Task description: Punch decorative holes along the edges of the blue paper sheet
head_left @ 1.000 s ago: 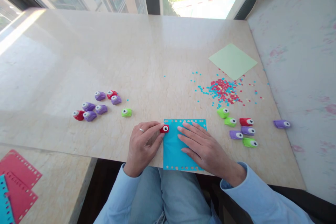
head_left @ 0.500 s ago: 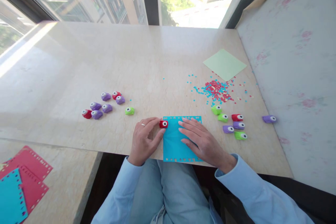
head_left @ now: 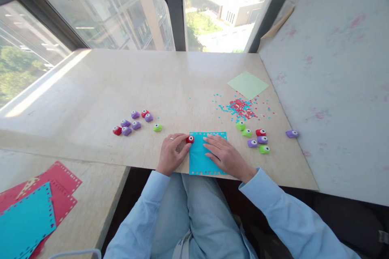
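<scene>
While top and bottom edges of the blue sheet [head_left: 200, 156] at lower centre already carry holes, its left edge looks unpunched. Left hand [head_left: 172, 154] pinches the red punch [head_left: 190, 139] on the upper-left corner; right hand [head_left: 225, 155] lies flat, fingers spread, pinning the sheet.

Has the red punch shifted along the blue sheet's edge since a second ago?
No. The red punch still sits at the far left corner of the blue sheet, pinched by the left hand. Only the camera tilted; the sheet's corner keeps the same relation.

left hand [head_left: 172, 152]: fingers curled, pinching | right hand [head_left: 225, 156]: flat, palm down
</scene>
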The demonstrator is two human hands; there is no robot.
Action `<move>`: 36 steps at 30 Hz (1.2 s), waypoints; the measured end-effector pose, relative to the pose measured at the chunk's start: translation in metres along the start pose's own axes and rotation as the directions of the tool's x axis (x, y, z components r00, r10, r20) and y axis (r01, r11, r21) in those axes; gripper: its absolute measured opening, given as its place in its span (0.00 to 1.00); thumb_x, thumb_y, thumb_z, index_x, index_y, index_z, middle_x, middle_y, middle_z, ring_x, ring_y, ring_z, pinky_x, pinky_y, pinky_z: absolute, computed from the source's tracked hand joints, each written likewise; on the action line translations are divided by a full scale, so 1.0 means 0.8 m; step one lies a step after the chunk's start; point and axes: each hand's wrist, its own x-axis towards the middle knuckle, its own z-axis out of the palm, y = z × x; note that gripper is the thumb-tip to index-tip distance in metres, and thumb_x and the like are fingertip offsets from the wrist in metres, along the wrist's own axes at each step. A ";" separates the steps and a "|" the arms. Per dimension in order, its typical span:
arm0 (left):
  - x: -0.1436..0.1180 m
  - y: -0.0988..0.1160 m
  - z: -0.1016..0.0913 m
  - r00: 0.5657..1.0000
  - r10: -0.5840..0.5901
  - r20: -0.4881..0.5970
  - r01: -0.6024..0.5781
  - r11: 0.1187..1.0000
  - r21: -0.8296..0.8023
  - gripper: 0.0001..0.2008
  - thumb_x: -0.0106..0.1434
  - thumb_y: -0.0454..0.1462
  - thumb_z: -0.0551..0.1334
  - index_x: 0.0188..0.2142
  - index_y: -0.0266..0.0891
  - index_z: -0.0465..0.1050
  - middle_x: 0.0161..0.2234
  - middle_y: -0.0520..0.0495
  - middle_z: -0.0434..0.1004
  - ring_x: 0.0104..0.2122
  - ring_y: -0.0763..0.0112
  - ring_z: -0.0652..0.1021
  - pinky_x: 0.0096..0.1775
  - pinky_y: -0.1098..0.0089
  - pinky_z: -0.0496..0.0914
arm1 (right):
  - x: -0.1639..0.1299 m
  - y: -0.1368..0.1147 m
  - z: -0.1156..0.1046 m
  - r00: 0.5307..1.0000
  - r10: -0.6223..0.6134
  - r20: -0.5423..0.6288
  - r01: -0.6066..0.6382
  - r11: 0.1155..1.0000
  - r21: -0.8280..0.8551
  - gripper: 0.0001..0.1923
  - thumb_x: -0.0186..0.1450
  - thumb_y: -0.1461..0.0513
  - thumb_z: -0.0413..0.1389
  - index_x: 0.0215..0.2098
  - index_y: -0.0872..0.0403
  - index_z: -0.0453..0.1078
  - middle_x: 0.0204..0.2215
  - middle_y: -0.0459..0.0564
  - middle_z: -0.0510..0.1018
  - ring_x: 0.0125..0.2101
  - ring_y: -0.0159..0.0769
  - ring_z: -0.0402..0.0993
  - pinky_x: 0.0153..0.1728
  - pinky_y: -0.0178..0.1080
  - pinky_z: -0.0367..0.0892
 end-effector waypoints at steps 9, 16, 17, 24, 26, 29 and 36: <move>0.001 -0.005 0.003 1.000 0.013 -0.001 -0.013 1.000 -0.023 0.10 0.63 0.39 0.62 0.44 0.42 0.76 0.43 0.45 0.81 0.43 0.62 0.78 0.48 0.59 0.69 | 0.001 0.001 0.002 1.000 -0.006 -0.028 0.006 1.000 0.007 0.15 0.70 0.61 0.52 0.53 0.54 0.73 0.57 0.57 0.74 0.60 0.46 0.66 0.60 0.54 0.64; 0.003 -0.006 0.004 1.000 0.006 0.009 -0.006 0.999 -0.039 0.11 0.62 0.38 0.63 0.44 0.42 0.76 0.44 0.46 0.80 0.44 0.61 0.77 0.49 0.59 0.68 | -0.002 0.003 0.006 0.995 -0.017 -0.098 0.019 1.000 0.024 0.18 0.71 0.59 0.51 0.57 0.54 0.69 0.58 0.58 0.72 0.59 0.46 0.67 0.59 0.54 0.64; 0.003 -0.006 0.004 1.000 -0.001 0.010 0.002 0.999 -0.043 0.11 0.62 0.38 0.63 0.44 0.42 0.76 0.44 0.45 0.80 0.45 0.61 0.77 0.49 0.59 0.68 | -0.003 0.004 0.005 0.991 -0.003 -0.133 0.007 0.999 0.034 0.19 0.71 0.59 0.52 0.58 0.54 0.68 0.58 0.58 0.72 0.59 0.46 0.67 0.59 0.54 0.64; 0.008 0.000 -0.004 0.965 -0.261 -0.027 0.240 0.921 -0.307 0.18 0.61 0.47 0.61 0.43 0.37 0.74 0.40 0.44 0.79 0.35 0.67 0.77 0.37 0.68 0.70 | -0.009 0.006 -0.001 0.900 0.191 -0.392 -0.136 0.977 0.163 0.13 0.71 0.58 0.51 0.49 0.51 0.72 0.44 0.55 0.81 0.46 0.43 0.76 0.49 0.49 0.71; 0.018 0.002 -0.014 0.946 -0.324 0.006 0.307 0.888 -0.342 0.17 0.59 0.49 0.61 0.36 0.36 0.74 0.33 0.46 0.78 0.31 0.69 0.75 0.34 0.70 0.68 | -0.010 0.007 -0.002 0.887 0.202 -0.416 -0.143 0.975 0.168 0.12 0.71 0.58 0.51 0.47 0.52 0.73 0.42 0.54 0.81 0.44 0.43 0.77 0.47 0.48 0.72; 0.042 0.008 -0.031 0.890 -0.418 0.182 0.454 0.849 -0.271 0.20 0.55 0.51 0.63 0.22 0.38 0.65 0.20 0.52 0.69 0.22 0.74 0.70 0.27 0.72 0.63 | -0.010 0.006 -0.003 0.888 0.176 -0.425 -0.117 0.980 0.162 0.10 0.71 0.59 0.51 0.44 0.52 0.73 0.40 0.54 0.81 0.42 0.43 0.76 0.46 0.47 0.72; 0.079 0.009 -0.039 0.650 -0.485 0.585 0.655 0.748 -0.109 0.23 0.49 0.53 0.67 0.18 0.40 0.61 0.15 0.55 0.62 0.14 0.78 0.62 0.18 0.73 0.54 | -0.010 0.005 -0.006 0.818 0.310 -0.485 -0.209 0.945 0.252 0.12 0.71 0.57 0.49 0.38 0.52 0.73 0.34 0.52 0.80 0.38 0.41 0.76 0.41 0.44 0.70</move>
